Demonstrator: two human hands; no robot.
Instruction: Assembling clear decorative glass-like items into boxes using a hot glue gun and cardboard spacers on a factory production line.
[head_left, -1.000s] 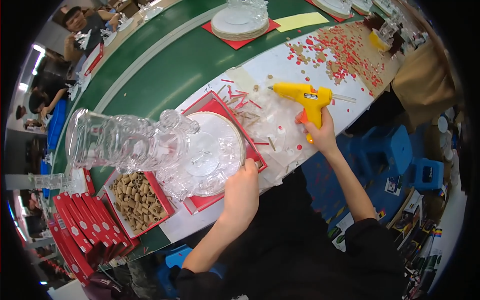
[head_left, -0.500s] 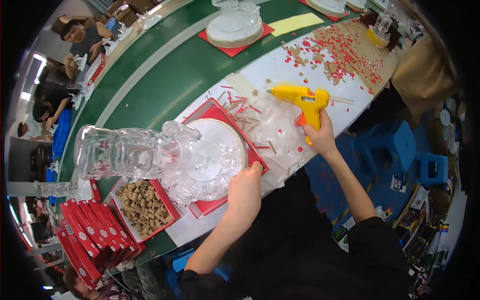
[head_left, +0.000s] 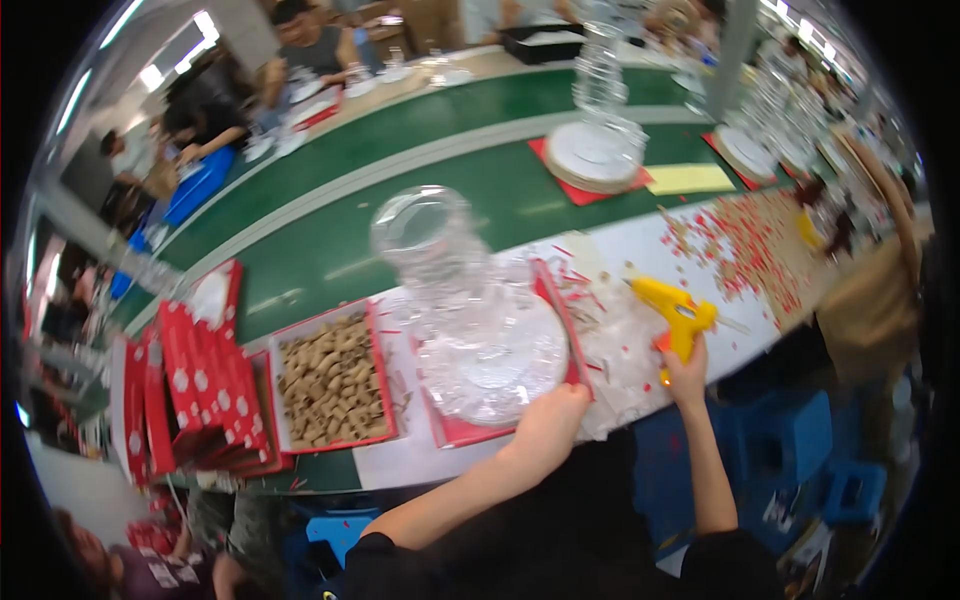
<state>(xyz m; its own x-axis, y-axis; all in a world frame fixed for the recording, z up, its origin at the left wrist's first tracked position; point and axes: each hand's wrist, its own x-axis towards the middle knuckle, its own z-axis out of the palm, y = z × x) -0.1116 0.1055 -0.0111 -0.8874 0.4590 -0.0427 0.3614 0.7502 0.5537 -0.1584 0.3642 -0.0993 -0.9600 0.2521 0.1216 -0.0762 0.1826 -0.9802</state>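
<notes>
Left hand (head_left: 548, 425): my fingers curl over the near rim of the stand (head_left: 480, 330), thumb side pressed to its edge.

Right hand (head_left: 686, 372): closed round the grip of the yellow glue gun (head_left: 675, 312), nozzle pointing away to the left over the white sheet.

Stand: clear tiered piece, wide scalloped base plate, stacked column rising and leaning away from me, open cup at the top. It sits on a red tray (head_left: 452, 430) directly ahead of my left hand.

Handling, as I judge it: rigid, smooth and slippery, brittle at the thin edges, top-heavy. Best taken at the base rim, never by the column.

Further left: red tray of tan blocks (head_left: 328, 382). Beyond the right hand: red scraps (head_left: 745, 245) strewn on the table.
</notes>
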